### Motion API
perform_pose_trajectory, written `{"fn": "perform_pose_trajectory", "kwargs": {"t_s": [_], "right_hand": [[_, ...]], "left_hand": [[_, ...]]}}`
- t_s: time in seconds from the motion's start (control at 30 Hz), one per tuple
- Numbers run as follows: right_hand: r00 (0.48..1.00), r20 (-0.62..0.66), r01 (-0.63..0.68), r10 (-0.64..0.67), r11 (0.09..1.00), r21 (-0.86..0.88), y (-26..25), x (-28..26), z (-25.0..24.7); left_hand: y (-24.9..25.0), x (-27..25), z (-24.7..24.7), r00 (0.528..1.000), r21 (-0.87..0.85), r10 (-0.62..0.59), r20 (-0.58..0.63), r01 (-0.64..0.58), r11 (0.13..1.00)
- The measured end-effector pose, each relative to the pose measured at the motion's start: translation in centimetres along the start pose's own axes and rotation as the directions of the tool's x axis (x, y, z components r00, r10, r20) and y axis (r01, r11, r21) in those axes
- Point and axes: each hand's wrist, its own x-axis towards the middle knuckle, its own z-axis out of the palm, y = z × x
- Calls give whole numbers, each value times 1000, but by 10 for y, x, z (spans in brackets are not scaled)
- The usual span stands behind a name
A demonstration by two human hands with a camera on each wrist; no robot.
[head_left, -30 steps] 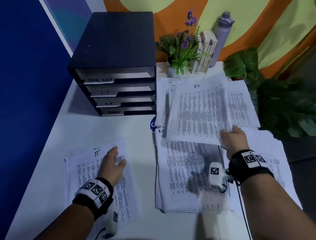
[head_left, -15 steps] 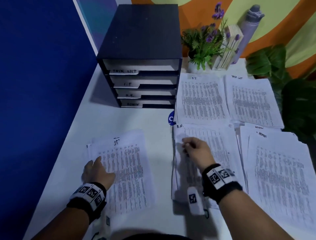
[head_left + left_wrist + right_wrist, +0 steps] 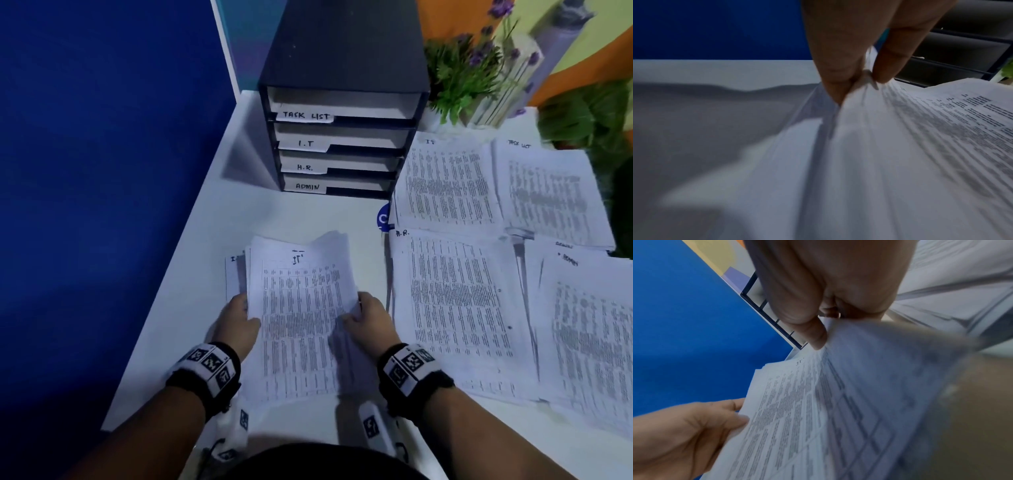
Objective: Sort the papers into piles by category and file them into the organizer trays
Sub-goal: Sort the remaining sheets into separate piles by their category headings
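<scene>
A stack of printed papers headed "IT" (image 3: 298, 308) is lifted off the white table (image 3: 291, 219) in front of me. My left hand (image 3: 239, 318) pinches its left edge, thumb on top, which the left wrist view confirms on the sheets (image 3: 900, 146). My right hand (image 3: 366, 318) grips the right edge, thumb (image 3: 816, 335) pressed on the top sheet (image 3: 818, 410). Behind stands a black organizer (image 3: 342, 137) with four trays labelled TASK LIST, I.T, H.R. and ADMIN.
To the right lie other piles: an IT pile (image 3: 445, 185), a task list pile (image 3: 548, 192), an H.R. pile (image 3: 455, 301) and an admin pile (image 3: 589, 335). A potted plant (image 3: 459, 68) and a bottle (image 3: 561, 37) stand behind them. A blue wall (image 3: 102, 171) borders the left.
My right hand left the H.R. pile and moved left to the IT stack. Both hands now grip that stack and have raised it from the table.
</scene>
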Motion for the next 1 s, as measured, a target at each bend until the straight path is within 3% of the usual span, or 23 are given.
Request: {"fn": "perform_pose_trajectory", "kwargs": {"t_s": [0.13,0.33,0.5,0.67,0.83,0.93,1.0], "right_hand": [[997,-47,-63,67,995,73,4,-5,-4],[976,-174,-125,129,992,34,24,-4,-15],[960,-216,-132,180,967,218,34,-4,-22],[956,-170,-160,239,910,382,46,0,-25],[962,-151,-146,227,897,417,42,2,-24],[978,-80,-142,194,894,424,34,-2,-16],[978,-117,-110,170,909,401,30,-3,-16]], "left_hand": [[-6,-5,-6,1000,-168,15,8,-14,986],[-13,5,-11,999,-221,-12,-40,3,975],[-5,6,-14,995,-276,-10,-102,-19,961],[-2,9,-15,993,-225,19,-120,-46,973],[0,5,-11,990,-201,91,-111,-112,973],[5,-2,-5,989,-158,144,-30,-147,976],[6,-4,0,990,-140,138,29,-133,981]]}}
